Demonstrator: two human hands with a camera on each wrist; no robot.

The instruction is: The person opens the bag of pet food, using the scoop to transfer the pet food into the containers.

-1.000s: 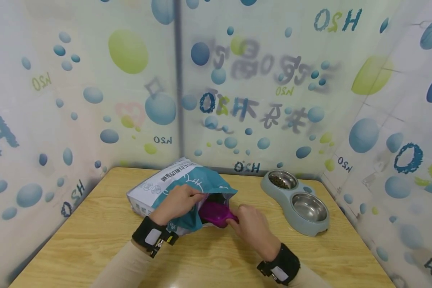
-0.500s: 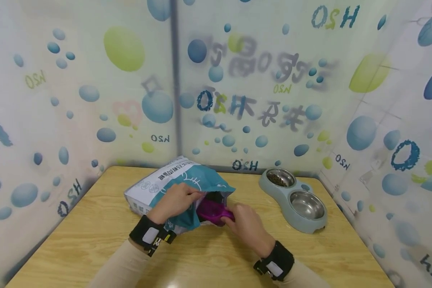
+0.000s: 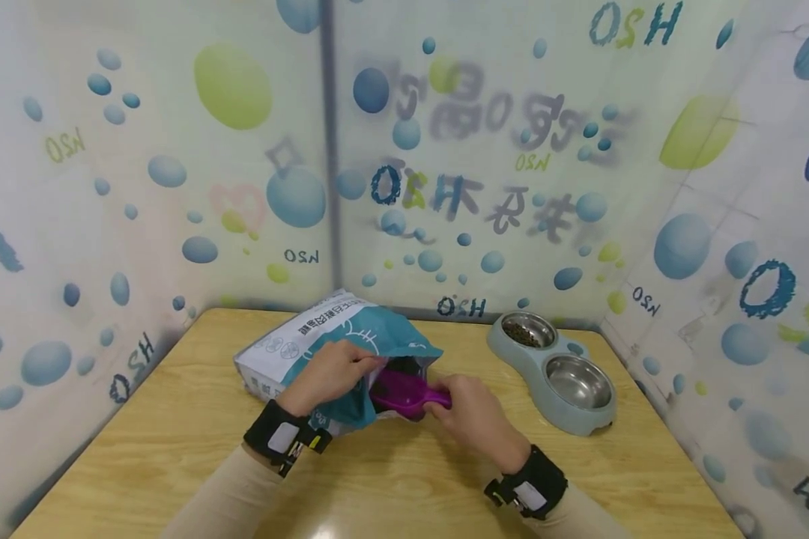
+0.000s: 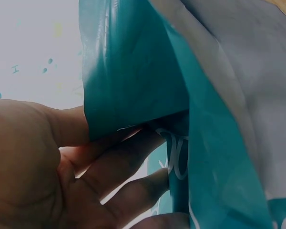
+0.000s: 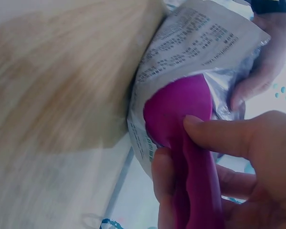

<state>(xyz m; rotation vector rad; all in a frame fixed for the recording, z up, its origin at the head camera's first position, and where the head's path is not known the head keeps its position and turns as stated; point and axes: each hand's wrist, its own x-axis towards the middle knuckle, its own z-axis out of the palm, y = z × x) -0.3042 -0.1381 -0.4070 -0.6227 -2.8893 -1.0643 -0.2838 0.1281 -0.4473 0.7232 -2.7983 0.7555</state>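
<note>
A white and teal pet food bag point(image 3: 310, 337) lies on the table, its mouth turned toward the right. My left hand point(image 3: 330, 374) pinches the teal edge of that mouth between thumb and fingers; in the left wrist view the folded teal film point(image 4: 128, 71) runs between them. The purple scoop point(image 3: 407, 395) has its bowl in the bag's mouth, the front part hidden inside. Its handle is gripped by my right hand point(image 3: 475, 415). In the right wrist view the thumb lies along the scoop's handle point(image 5: 202, 186) with the fingers round the other side.
To the right of the bag stands a light blue double feeder point(image 3: 535, 382) with two steel bowls. Brown kibble point(image 3: 522, 335) lies in the rear bowl. Under everything is a wooden table point(image 3: 404, 486), with a patterned curtain point(image 3: 404, 150) behind and at both sides.
The scoop went slightly deeper into the bag, then came back a little to the right with my right hand. My left hand keeps its hold on the bag's edge.
</note>
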